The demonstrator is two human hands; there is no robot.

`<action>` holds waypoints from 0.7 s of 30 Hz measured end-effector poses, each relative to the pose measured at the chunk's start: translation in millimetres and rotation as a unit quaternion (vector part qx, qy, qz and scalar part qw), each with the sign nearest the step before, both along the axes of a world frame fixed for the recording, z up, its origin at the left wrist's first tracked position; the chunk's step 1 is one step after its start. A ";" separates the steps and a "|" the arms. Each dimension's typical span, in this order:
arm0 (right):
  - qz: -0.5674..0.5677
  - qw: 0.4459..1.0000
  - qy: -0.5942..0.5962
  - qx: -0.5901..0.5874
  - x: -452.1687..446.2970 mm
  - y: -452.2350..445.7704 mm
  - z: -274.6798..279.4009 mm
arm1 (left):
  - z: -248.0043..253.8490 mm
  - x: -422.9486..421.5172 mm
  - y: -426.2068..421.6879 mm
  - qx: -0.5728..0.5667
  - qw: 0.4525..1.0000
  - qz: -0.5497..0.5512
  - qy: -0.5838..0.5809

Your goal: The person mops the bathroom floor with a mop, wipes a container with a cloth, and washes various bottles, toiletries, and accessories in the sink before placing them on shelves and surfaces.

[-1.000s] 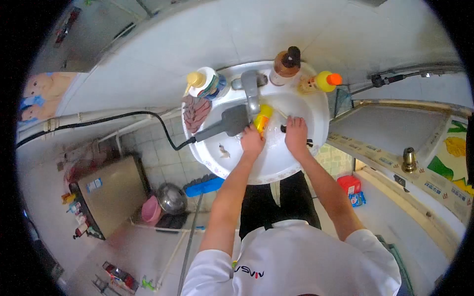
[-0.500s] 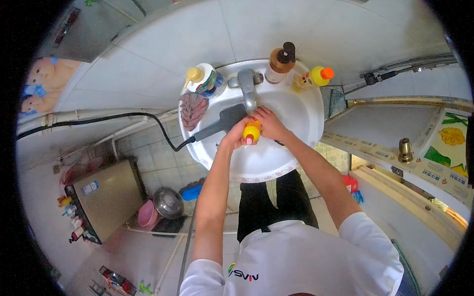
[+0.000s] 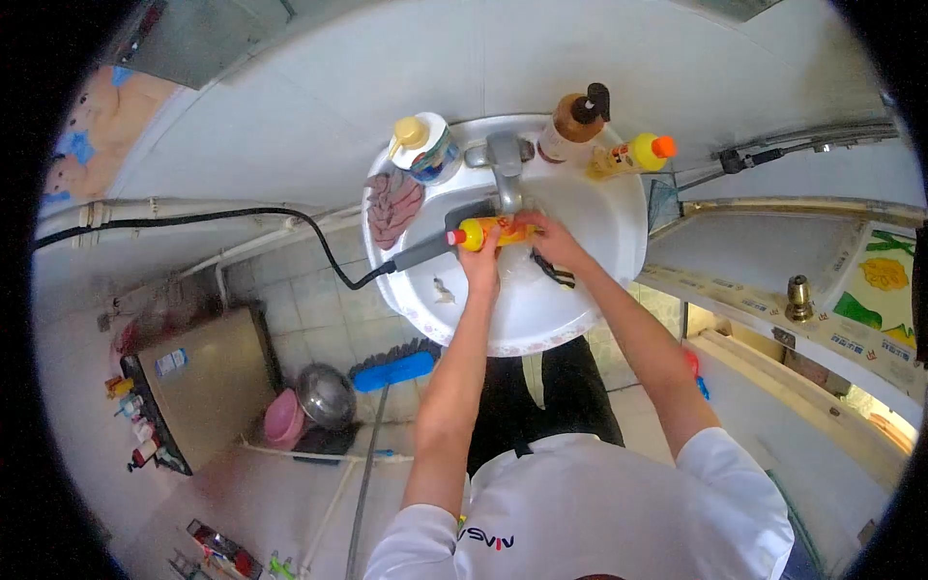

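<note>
In the head view, a yellow-orange bottle (image 3: 478, 230) with a red cap lies almost level above the sink, its cap to the left. My left hand (image 3: 482, 266) is wrapped round it from below. Fingers of my right hand (image 3: 556, 239) close on its right end, under the faucet (image 3: 505, 164). Behind the bottle, a grey device (image 3: 421, 253) with a flat head, a handle and a black cord rests across the sink (image 3: 474, 324); the bottle partly covers it. A dark striped object (image 3: 554, 272) lies in the basin by my right wrist.
A white pump bottle (image 3: 425, 155), a brown pump bottle (image 3: 572, 126) and a yellow bottle with orange cap (image 3: 633, 158) stand on the sink's back rim. A pinkish cloth (image 3: 394, 213) hangs at the left rim. A blue mop (image 3: 394, 371) leans below; a black cord (image 3: 232, 212) runs left.
The bottle has turned from pointing toward me to lying sideways, cap left. My right hand has shifted to its right end. The camera view has shifted slightly.
</note>
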State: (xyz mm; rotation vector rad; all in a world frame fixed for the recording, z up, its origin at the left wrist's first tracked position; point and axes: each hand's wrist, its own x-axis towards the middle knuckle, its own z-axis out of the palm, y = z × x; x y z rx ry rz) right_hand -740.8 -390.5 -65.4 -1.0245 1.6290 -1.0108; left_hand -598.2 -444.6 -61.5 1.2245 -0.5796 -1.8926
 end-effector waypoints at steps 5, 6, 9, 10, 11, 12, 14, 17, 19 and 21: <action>-0.179 0.981 -0.005 0.080 -3.1 -12.1 -29.5 | -5.4 3.1 -9.7 0.078 0.993 0.010 0.091; -0.162 0.977 0.113 0.082 1.1 -15.6 -30.6 | -8.3 -0.7 -12.2 0.079 0.993 0.010 0.089; -0.130 0.955 0.239 0.116 12.2 -27.1 13.1 | -3.8 -19.3 -9.6 0.072 0.974 0.070 0.202; -0.118 0.950 0.248 0.146 14.8 -29.6 28.7 | -5.0 -23.2 -9.3 0.074 0.974 0.070 0.200; -0.118 0.950 0.247 0.148 16.3 -29.6 29.1 | -6.8 -27.0 -10.0 0.069 0.974 0.056 0.206; -0.083 0.940 0.281 0.172 16.5 -29.3 26.3 | -12.1 -30.3 -10.9 0.063 0.974 0.043 0.213; -0.050 0.927 0.316 0.197 14.5 -28.0 21.8 | -20.7 -32.0 -8.9 0.078 0.973 0.032 0.213; -0.045 0.949 0.283 0.128 -3.1 -10.0 -3.1 | -25.3 -34.8 -2.9 0.090 0.977 0.030 0.190; -0.187 0.981 0.045 0.037 -19.0 6.5 -6.1 | -25.3 -31.0 -5.8 0.143 0.951 0.018 0.273; -0.301 0.943 -0.122 0.065 -42.6 25.8 1.9 | -12.5 -30.7 -3.8 0.151 0.949 0.024 0.276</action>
